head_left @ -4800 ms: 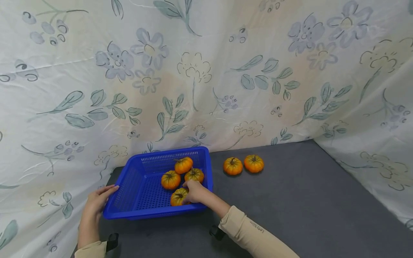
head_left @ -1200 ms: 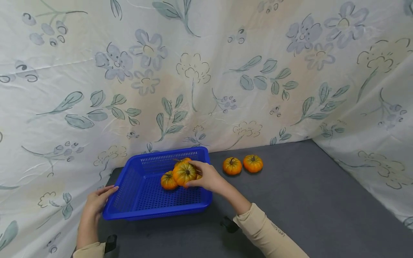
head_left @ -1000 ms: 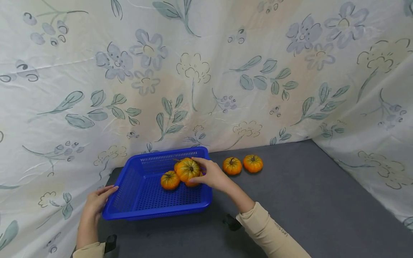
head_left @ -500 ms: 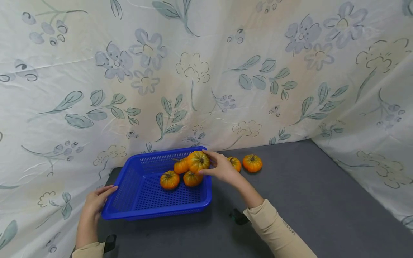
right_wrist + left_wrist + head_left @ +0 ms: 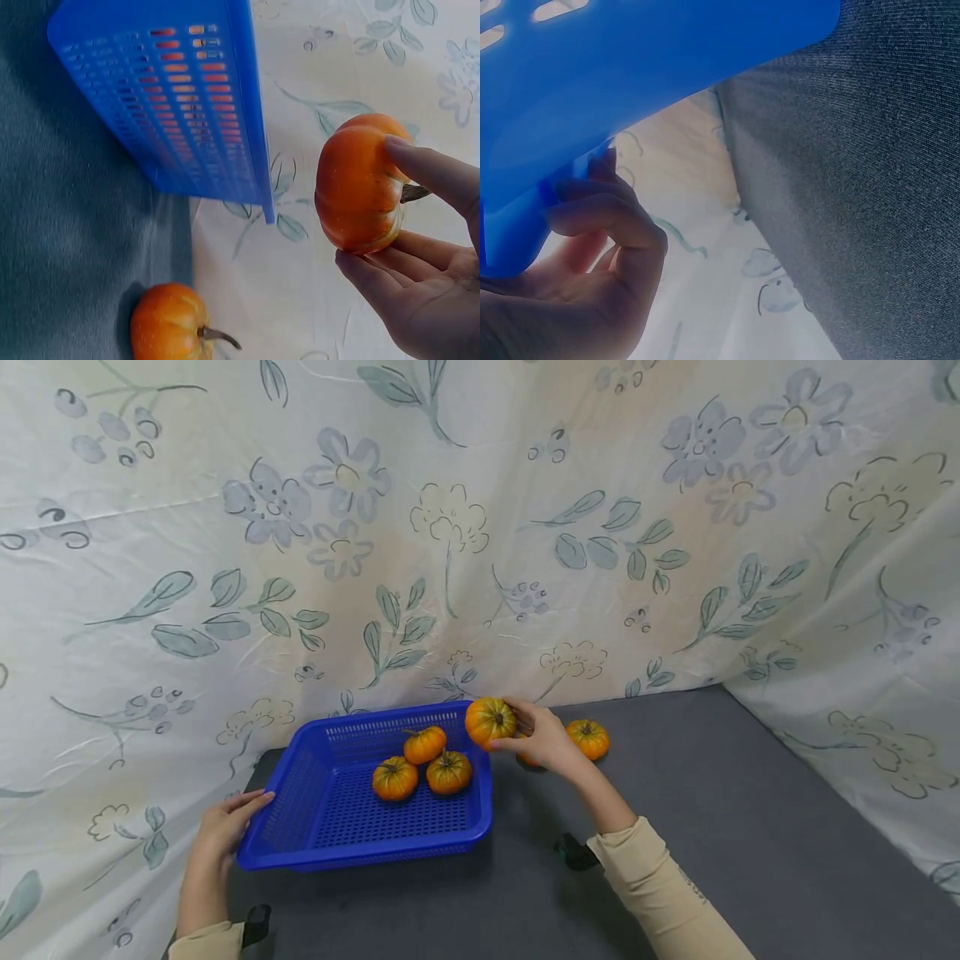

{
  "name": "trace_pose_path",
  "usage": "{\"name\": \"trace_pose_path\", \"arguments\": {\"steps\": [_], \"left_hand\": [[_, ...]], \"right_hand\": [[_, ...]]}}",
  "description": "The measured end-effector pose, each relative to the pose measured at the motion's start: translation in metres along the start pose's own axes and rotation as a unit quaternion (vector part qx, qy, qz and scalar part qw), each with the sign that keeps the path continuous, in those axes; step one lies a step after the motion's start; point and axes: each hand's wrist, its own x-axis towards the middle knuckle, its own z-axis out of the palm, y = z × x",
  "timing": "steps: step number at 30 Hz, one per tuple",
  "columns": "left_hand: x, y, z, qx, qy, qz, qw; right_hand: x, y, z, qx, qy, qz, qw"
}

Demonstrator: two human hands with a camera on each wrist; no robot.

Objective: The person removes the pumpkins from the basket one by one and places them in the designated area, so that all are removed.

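My right hand [image 5: 543, 739] grips a small orange pumpkin [image 5: 491, 722] above the right rim of a blue plastic basket [image 5: 360, 857]. The right wrist view shows the thumb and fingers on opposite sides of this pumpkin [image 5: 358, 184], its stem facing the palm. At the basket's left end my left hand [image 5: 225, 827] holds the rim; in the left wrist view its fingers [image 5: 604, 214] curl at the edge. Inside the basket sit three pumpkins: a back one [image 5: 425, 744], a left one [image 5: 395, 778] and a right one [image 5: 449, 772].
On the dark grey table [image 5: 675, 827], right of the basket, stand two more pumpkins: one partly hidden behind my right hand, the other [image 5: 588, 740] beside it. A flowered cloth [image 5: 480, 568] hangs behind the table and along its sides.
My right hand has lifted a pumpkin from the front of the basket and carried it up and rightward to above the right rim. The left hand and basket have stayed put.
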Motion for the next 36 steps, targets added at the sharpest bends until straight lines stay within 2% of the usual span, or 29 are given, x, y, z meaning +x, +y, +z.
{"name": "trace_pose_path", "arguments": {"steps": [6, 16, 22, 36], "left_hand": [[0.0, 0.0, -0.001, 0.006, -0.012, 0.003, 0.9999], [0.001, -0.002, 0.0, 0.008, -0.008, 0.007, 0.9999], [0.001, -0.001, 0.0, 0.015, -0.014, 0.01, 0.9997], [-0.001, 0.0, 0.0, 0.01, -0.002, 0.002, 0.9999]], "right_hand": [[-0.001, 0.009, -0.012, -0.012, 0.015, -0.004, 0.9998], [-0.004, 0.023, -0.034, -0.022, 0.034, 0.034, 0.9986], [-0.006, 0.034, -0.046, -0.032, 0.049, 0.028, 0.9979], [-0.013, 0.059, -0.07, -0.048, 0.084, 0.077, 0.9923]]}}
